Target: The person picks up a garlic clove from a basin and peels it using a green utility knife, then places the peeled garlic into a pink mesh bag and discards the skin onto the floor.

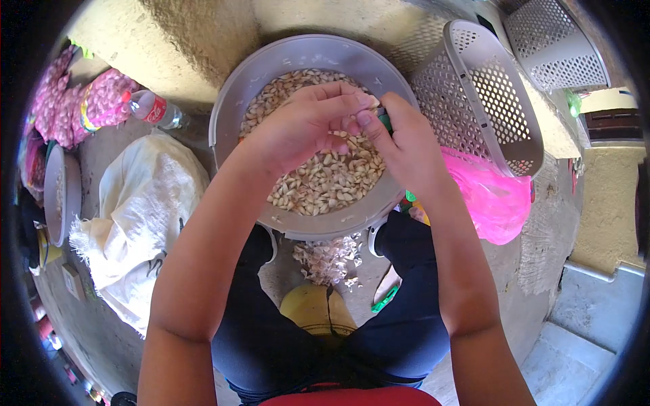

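Observation:
Above a wide grey basin (315, 227) my two hands meet. My left hand (305, 125) pinches a small pale clove (373, 101) between thumb and fingertips. Close against it, my right hand (406, 135) is closed round something with a green handle (386, 122); the rest of that object is hidden by my fingers. Many garlic cloves (328, 183) lie in the basin below both hands. Dry peels (328, 259) are heaped on the floor between my legs, just in front of the basin.
Left stand a white sack (145, 196), a cola bottle (157, 110) and pink net bags (112, 98). Right are a grey perforated basket (467, 101) and a pink plastic bag (484, 196). A wall (203, 40) rises behind; a green-handled object (386, 299) lies by my leg.

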